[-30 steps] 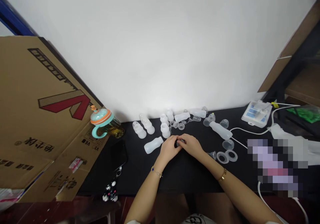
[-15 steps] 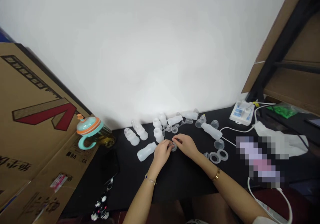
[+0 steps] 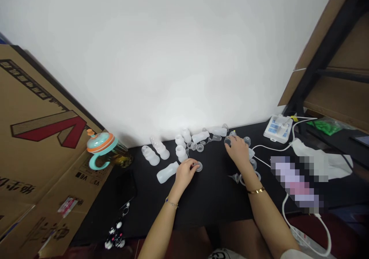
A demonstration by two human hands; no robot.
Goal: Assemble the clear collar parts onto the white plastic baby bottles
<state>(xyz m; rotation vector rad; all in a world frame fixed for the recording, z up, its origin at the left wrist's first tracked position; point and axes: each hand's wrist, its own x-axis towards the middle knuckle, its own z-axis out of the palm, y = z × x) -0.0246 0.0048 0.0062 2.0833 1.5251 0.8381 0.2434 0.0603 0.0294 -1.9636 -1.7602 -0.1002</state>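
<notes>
While beside a frosted bottle [image 3: 167,172], left fingers [image 3: 191,166] pinching a clear ring [image 3: 198,167]

A black table [image 3: 207,201] is strewn with frosted white silicone bottle bodies [image 3: 167,172] and small clear plastic cups [image 3: 247,141], scattered loosely toward the wall. A white rectangular pump unit [image 3: 278,129] is set at the right end, with a thin white cable [image 3: 261,147] trailing from it. A black smartphone [image 3: 126,187] is laid flat near the left edge, beside a teal-and-orange handled sippy cup [image 3: 101,143]
</notes>
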